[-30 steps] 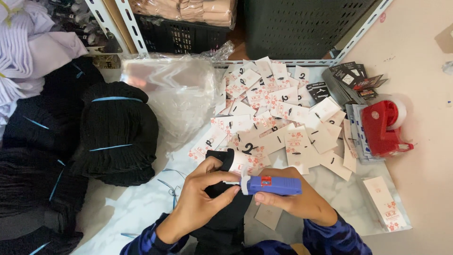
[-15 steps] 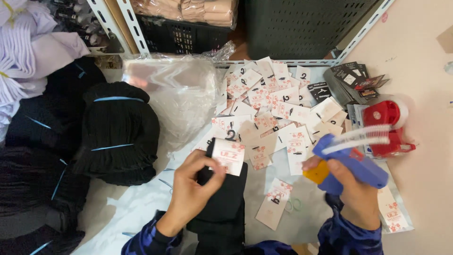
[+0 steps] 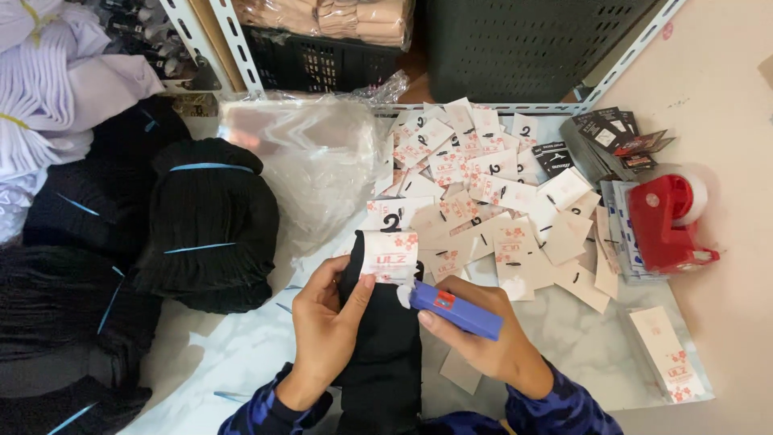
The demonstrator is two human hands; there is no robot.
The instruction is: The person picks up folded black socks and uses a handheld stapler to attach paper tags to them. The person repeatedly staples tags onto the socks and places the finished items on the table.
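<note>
My left hand grips a pair of black socks near the top, thumb on the white card label with pink flowers folded over the cuff. My right hand holds a blue tagging gun, its white tip pressed against the sock just below the label's right corner. Both sleeves are dark blue patterned.
A loose heap of similar card labels covers the table ahead. Bundles of black socks tied with blue bands lie at left, clear plastic bags behind. A red tape dispenser and dark cards sit at right; crates stand on a metal shelf.
The right hand, raised off to the right with the gun half a second ago, has come back to the label. The left hand has kept hold of the sock.
</note>
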